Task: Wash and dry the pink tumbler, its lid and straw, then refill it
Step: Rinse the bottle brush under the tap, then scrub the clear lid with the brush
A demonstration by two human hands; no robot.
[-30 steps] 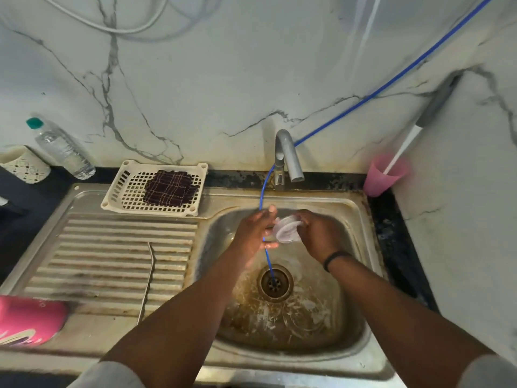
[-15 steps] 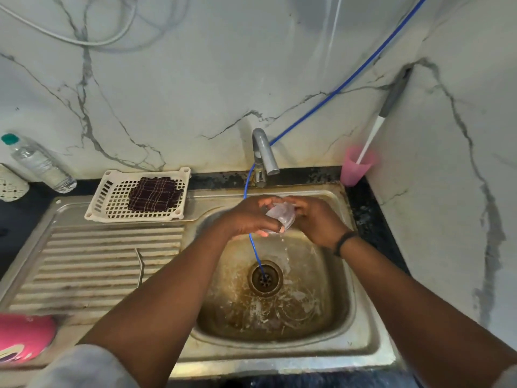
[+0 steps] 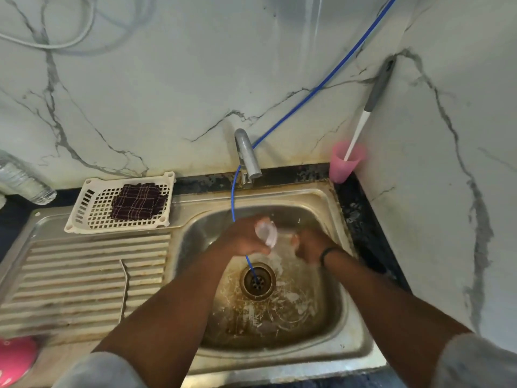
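I am looking straight down into the steel sink (image 3: 330, 343), and both hands are working over the basin, just below the tap (image 3: 247, 158). My left hand (image 3: 243, 242) is curling its fingers round the clear lid (image 3: 266, 232), so that grip is closed on the lid, holding it tilted on edge above the drain (image 3: 257, 281). My right hand (image 3: 309, 245) is sitting just at 3 o'clock of the lid; it is blurred, and I cannot tell whether its grip is closed or touching the lid at all. A dark band is circling the right wrist.

The pink tumbler (image 3: 15, 359) is lying on the counter edge at 8 o'clock, cut off by the frame, well apart from the hands. A thin metal straw (image 3: 124, 289) is lying along the ribbed draining board (image 3: 70, 281) at 9 o'clock of the basin.

A blue tube (image 3: 321, 85) is running down from 1 o'clock along the marble wall, passing the tap and dropping into the drain. At 10 o'clock a white basket (image 3: 84, 219) is holding a dark checked cloth (image 3: 137, 201). A pink cup (image 3: 345, 163) with a white and grey handle standing in it is tucked in the corner at 2 o'clock. A clear bottle (image 3: 22, 183) is lying at the far left.
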